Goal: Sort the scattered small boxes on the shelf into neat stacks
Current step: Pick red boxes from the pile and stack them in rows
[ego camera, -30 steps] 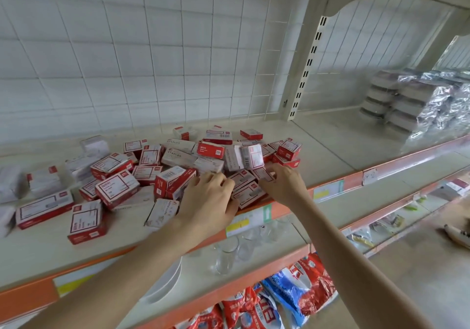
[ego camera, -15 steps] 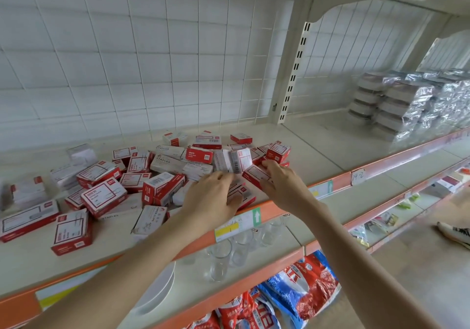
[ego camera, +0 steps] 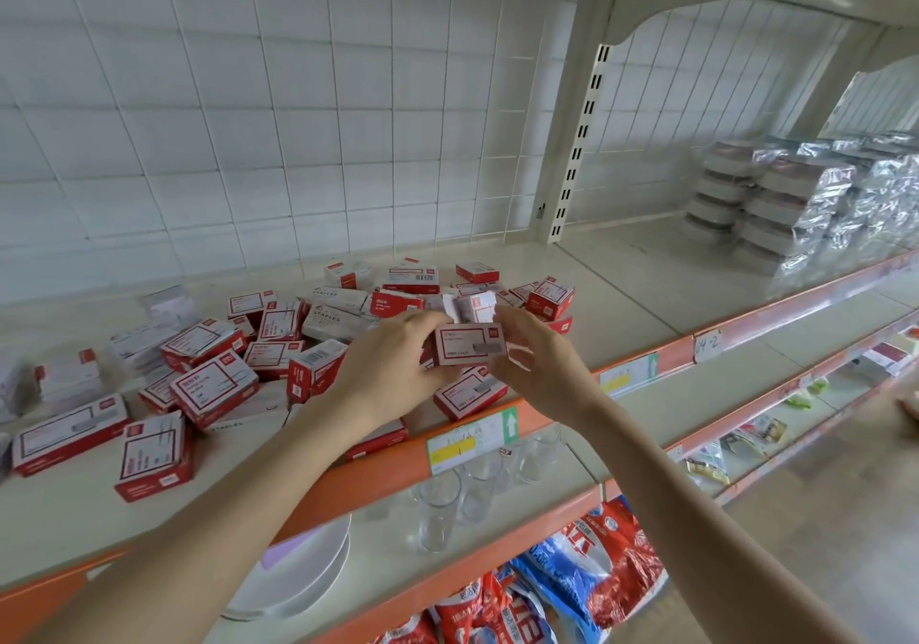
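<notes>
Held box: I had one small red-and-white staple box lifted clear of the heap, its printed face toward the camera, just above the front of the pile.
Left hand: my left hand gripped the box's left end, fingers curled round it.
Right hand: my right hand pinched the right end, so the box sat between both hands.
Pile: the other staple boxes lay scattered over the top shelf, overlapping, tilted, some on edge. I saw no neat stack.
Handling: I judged each box stiff cardboard, small, and dense for its size if full. The glossy faces would likely slide on one another.
Weak point: the end flaps. One box behind the held one seemed to have a flap open, though I could not be sure.
Where to hold: across the short ends or the long sides, thumb against fingers, box kept flat.
Risk: a box lay close to the orange shelf lip, with drinking glasses on the shelf below.
</notes>
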A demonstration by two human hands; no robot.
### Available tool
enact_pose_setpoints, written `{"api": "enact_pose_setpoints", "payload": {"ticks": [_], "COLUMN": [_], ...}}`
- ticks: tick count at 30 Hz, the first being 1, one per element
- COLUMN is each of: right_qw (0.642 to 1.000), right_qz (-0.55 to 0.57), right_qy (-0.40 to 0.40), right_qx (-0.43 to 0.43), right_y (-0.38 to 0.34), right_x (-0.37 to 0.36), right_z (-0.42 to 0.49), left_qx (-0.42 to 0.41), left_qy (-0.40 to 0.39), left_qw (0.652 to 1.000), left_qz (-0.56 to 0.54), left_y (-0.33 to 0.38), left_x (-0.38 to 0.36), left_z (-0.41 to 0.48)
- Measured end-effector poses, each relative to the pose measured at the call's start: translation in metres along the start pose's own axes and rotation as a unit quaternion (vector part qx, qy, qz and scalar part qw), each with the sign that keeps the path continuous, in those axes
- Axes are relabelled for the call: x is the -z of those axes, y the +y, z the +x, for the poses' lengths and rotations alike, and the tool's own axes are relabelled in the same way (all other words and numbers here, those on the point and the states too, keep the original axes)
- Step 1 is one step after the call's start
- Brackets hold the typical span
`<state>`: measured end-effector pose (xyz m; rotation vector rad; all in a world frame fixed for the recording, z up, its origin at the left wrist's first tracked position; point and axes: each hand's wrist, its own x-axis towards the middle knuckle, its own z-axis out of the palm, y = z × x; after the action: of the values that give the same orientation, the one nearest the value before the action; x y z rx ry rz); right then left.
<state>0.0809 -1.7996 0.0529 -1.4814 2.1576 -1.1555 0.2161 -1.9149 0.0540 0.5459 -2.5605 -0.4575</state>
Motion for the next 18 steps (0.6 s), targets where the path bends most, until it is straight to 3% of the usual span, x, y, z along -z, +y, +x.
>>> {"api": "enact_pose_setpoints", "payload": {"ticks": [4,10,18], "right_qw": [0.994,0.984,0.996], "right_qz": [0.104,0.179,0.087], "right_qy": [0.001,0.006,-0.004], "right_qx": [-0.032,-0.024,-0.007], "right_y": [-0.003,-0.011,-0.015], "right_x": [-0.015,-0.034,-0.026], "right_z": [-0.001,0.001,0.006], "left_qx": [0.017,0.039,0.041], "left_qy": [0.042,0.023,0.031], "left_qw": [0.999,0.999,0.993], "left_qz": [0.009,0.026,0.106], "left_y": [-0.003,-0.005,-0.007], "left_x": [0.003,0.012,0.02], "left_z": [-0.007,-0.015,-0.022]}}
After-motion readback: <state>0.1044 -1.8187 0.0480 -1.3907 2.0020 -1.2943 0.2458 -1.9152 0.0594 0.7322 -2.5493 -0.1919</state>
